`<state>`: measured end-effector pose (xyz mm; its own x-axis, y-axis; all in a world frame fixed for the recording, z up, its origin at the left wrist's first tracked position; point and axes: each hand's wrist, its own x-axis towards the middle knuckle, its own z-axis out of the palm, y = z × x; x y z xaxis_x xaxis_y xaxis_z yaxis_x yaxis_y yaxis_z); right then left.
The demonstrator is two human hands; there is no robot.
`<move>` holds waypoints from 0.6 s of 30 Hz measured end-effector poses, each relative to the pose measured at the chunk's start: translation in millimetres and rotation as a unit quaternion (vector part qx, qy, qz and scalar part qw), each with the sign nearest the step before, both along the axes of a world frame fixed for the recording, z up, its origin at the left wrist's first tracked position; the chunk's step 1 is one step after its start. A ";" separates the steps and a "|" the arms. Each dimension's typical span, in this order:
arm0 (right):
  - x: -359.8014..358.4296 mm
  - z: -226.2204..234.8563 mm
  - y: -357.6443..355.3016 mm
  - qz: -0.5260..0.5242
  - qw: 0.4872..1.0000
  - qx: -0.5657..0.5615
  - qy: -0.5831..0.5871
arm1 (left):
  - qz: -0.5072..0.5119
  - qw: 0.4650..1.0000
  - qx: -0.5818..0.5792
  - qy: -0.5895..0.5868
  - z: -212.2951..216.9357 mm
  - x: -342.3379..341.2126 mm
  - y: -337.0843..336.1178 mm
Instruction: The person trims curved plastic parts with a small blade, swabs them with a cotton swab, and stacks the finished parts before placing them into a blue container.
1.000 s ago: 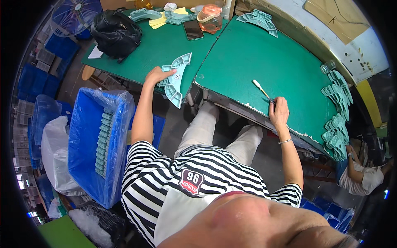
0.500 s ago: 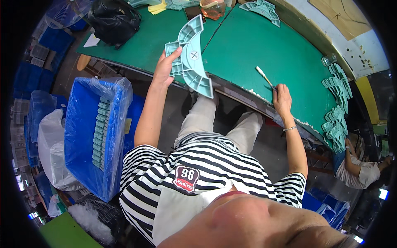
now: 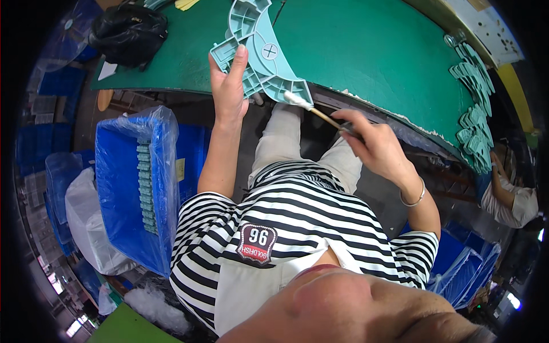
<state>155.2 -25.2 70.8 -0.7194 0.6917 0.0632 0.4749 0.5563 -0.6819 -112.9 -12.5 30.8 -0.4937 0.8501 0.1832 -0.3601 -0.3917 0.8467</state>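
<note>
My left hand point(image 3: 230, 94) grips a pale teal plastic part point(image 3: 275, 64), curved like an arc with ribbed pockets and a round cross-marked disc. The part is tilted above the table's near edge, my thumb lying over its ribbed block. In my right hand point(image 3: 382, 150) is a cotton swab point(image 3: 323, 116) with a thin tan stick, pinched between bent fingers. The swab's white tip is over the lower right end pocket of the part; whether it touches cannot be made out. Something dark also shows between my right fingers, its kind unclear.
The green table point(image 3: 366, 63) spans the front. Stacks of similar teal parts point(image 3: 476, 123) line its right edge. A black bag point(image 3: 128, 34) sits at the far left. On my left stands a plastic-lined blue bin point(image 3: 114, 188) holding a row of teal parts point(image 3: 146, 188). Another person point(image 3: 509, 197) is at right.
My right hand has moved left and nearer to me, bringing the swab from over the tabletop to the part's lower end. The part has tilted in my left hand.
</note>
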 end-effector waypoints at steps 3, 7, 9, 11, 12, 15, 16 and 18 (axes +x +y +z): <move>-10.9 -3.9 -4.2 0.023 0.996 0.089 -0.017 | -0.001 1.000 0.010 0.023 2.6 12.9 0.6; -20.6 -4.0 1.9 0.071 0.967 0.193 -0.149 | 0.041 0.967 0.004 0.253 -8.3 21.9 -0.5; -22.0 -6.7 24.1 0.129 0.983 0.078 -0.100 | 0.032 0.965 0.028 0.259 -13.2 20.8 1.2; -22.0 -0.7 37.3 0.061 0.990 -0.126 -0.036 | 0.013 0.981 0.017 0.195 -10.9 12.6 -2.2; -22.0 -8.5 35.8 0.080 0.996 -0.049 -0.011 | 0.017 0.976 0.023 0.218 -9.2 11.9 -1.4; -29.9 -14.2 27.1 0.088 0.987 0.108 -0.079 | 0.014 0.956 0.030 0.291 -13.9 16.6 3.5; -34.8 -13.8 23.2 0.082 0.965 0.183 -0.172 | 0.016 0.957 0.026 0.287 -17.9 16.6 4.9; -41.6 -16.2 14.0 0.082 0.955 0.232 -0.168 | 0.023 0.965 0.016 0.261 -17.6 18.1 5.5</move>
<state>113.6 -11.1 54.5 -0.8492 0.5216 0.0827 0.5038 0.8471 -0.1692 -94.8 -7.0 13.2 -0.3642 0.8190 0.4434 0.1299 -0.4267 0.8950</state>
